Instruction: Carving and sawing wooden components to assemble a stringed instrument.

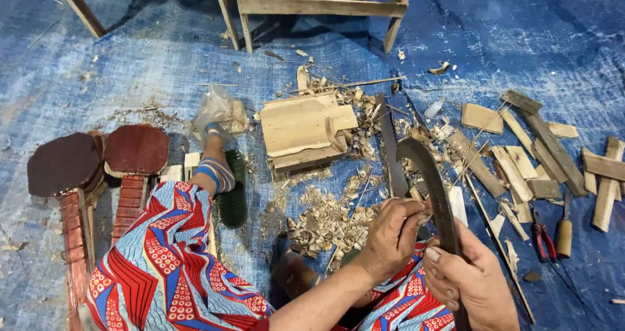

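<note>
My right hand point(472, 282) grips the handle of a dark curved blade point(433, 181), which arcs up and left over the wood scraps. Beside it, my left hand point(394, 230) is closed on a small piece of wood held against the blade's inner edge; the piece is mostly hidden by the fingers. Both hands hover above my lap, which is covered in red, blue and white patterned cloth point(163, 266). A heap of pale wood shavings point(329, 217) lies just left of the hands.
A chopping block of stacked boards point(306, 132) sits ahead, a saw blade point(389, 149) beside it. Cut wooden slats point(521, 155) litter the right; red-handled pliers point(541, 236) and a wooden-handled tool point(564, 230) lie there. Two dark paddle-shaped pieces point(97, 158) lie left. Stool legs point(312, 9) stand behind.
</note>
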